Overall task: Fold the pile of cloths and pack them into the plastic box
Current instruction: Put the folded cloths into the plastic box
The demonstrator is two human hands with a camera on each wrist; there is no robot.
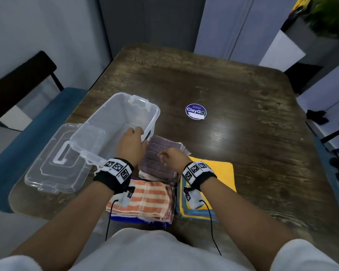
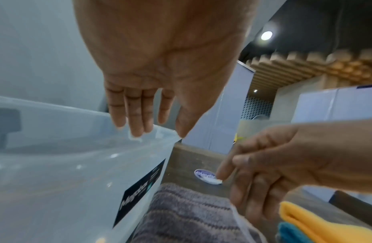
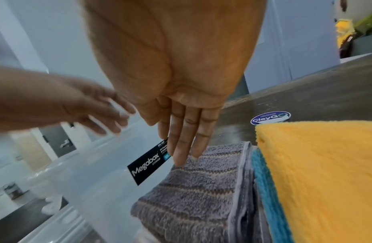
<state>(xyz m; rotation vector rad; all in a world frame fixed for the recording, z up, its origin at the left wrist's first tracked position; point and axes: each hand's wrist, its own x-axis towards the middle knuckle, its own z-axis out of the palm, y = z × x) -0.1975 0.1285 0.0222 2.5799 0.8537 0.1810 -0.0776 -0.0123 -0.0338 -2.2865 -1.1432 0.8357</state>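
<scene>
A dark wood-grain surface (image 1: 233,153) with rounded corners stands among pale grey wall panels, with a blue bench (image 1: 37,124) along its left edge. The clear plastic box (image 1: 110,112) sits open and empty near that edge, its lid (image 1: 53,165) flat at the near-left corner. Folded grey cloths (image 1: 160,163), orange-striped cloths (image 1: 151,200) and yellow cloths (image 1: 219,173) lie by the near edge. A round sticker (image 1: 195,111) sits mid-surface. The left hand (image 1: 131,143) has straight fingers (image 2: 137,115) at the box's rim; the right hand (image 1: 171,158) has loose, empty fingers (image 3: 187,131) touching the grey cloths.

Plastic box (image 1: 106,114): clear, upright, open, empty. Grey-striped stack (image 1: 160,161) of folded cloths just beside it (orange-striped stack (image 1: 151,200), yellow-topped stack (image 1: 219,171) adjoining).
</scene>
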